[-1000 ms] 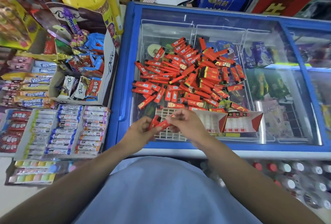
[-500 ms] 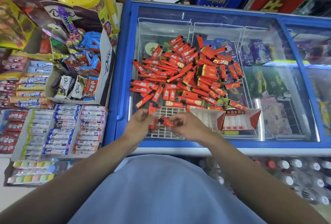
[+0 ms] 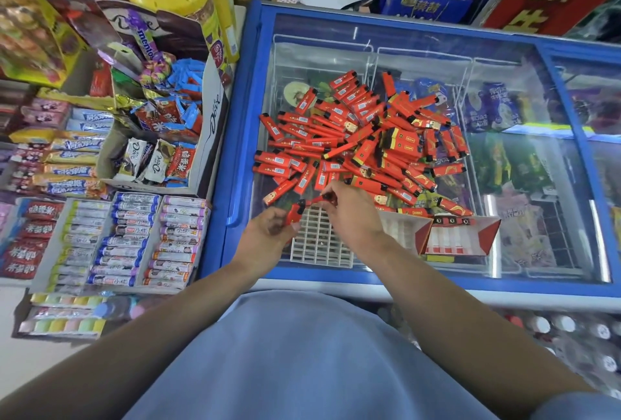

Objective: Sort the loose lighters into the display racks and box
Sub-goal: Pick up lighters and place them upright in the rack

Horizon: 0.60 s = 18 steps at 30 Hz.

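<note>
Both hands have lifted slightly off the white plastic grid rack [image 3: 319,241], the right hand [image 3: 349,214] now pinching one slim red plastic lighter [image 3: 321,198] by its black cap above the rack's far edge, while the left hand [image 3: 268,235] clenches a small bundle of red lighters [image 3: 295,213]. Loose ones lie heaped on the glass freezer-lid surface [image 3: 521,167] beyond. Light, stiff and smooth-sided, each probably handles best gripped mid-body.

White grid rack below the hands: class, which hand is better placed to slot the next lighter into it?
Probably the left hand: it grips a red lighter at the white grid rack's left edge. The right hand pinches another lighter beyond the far edge.
</note>
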Each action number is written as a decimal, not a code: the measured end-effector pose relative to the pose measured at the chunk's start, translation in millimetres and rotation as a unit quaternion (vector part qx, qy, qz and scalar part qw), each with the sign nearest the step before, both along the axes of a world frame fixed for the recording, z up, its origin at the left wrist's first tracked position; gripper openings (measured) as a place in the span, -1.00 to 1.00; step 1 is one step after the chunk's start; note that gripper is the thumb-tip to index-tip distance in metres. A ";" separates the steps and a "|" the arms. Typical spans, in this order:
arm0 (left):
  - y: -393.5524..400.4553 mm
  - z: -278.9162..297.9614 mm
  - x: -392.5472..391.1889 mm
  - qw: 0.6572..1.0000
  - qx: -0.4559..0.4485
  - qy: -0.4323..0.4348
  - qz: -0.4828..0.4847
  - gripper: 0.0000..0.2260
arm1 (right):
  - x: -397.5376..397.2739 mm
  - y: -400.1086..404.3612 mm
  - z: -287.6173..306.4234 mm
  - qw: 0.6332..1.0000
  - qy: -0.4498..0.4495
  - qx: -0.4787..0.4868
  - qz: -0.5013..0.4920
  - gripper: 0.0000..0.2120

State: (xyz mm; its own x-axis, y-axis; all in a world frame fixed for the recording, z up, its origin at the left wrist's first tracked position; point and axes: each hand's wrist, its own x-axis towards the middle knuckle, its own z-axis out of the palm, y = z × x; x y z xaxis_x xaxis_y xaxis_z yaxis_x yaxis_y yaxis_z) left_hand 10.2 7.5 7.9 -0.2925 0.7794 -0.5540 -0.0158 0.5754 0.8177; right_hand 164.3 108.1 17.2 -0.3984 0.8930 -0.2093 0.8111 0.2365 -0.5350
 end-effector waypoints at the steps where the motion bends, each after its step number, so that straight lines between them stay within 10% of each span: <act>1: 0.2 0.5 0.4 1.000 0.000 -0.003 0.004 -0.89 | -1.0 1.0 -1.2 1.000 -0.013 0.001 0.012 -0.86; 10: 1.8 7.3 8.9 1.000 -0.005 -0.013 0.002 -0.90 | -9.5 3.6 -2.7 0.991 -0.099 0.012 0.094 -0.72; 18: 4.4 5.5 12.5 1.000 0.011 -0.005 -0.027 -0.87 | 14.6 -6.9 30.2 0.990 0.080 -0.115 0.031 -0.76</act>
State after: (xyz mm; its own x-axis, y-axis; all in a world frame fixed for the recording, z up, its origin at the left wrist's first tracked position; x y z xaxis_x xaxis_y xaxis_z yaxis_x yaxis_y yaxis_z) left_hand 22.7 11.9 13.4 -0.2448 0.8057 -0.5394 0.0064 0.5576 0.8301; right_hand 179.0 101.3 47.3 -0.4950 0.8023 -0.3337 0.6993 0.1399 -0.7010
